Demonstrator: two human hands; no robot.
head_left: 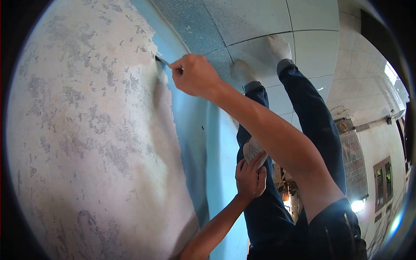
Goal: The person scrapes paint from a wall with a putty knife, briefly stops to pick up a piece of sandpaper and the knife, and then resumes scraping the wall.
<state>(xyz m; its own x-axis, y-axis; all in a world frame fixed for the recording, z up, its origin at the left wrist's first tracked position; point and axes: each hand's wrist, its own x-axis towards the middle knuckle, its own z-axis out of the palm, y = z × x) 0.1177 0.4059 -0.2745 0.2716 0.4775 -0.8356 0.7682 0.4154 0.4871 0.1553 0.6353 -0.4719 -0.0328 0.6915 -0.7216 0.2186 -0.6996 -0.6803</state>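
My right hand (195, 76) is closed around a thin flat-bladed tool (161, 60), its dark tip against the wall where the patchy off-white surface (99, 117) meets the light-blue paint (190, 125). The boundary between the two is ragged. Lower down, my left hand (250, 178) grips a pale, rounded object (252, 151) with printed marks, in front of my dark trousers. Part of that object is hidden by my fingers and right forearm, so what it is stays unclear.
My feet (279, 47) stand on pale floor tiles (314, 47) beside a speckled blue strip (190, 26) along the wall. At the right are a wrapped, box-like object (355, 164), a bright light (358, 206) and a small window (383, 182).
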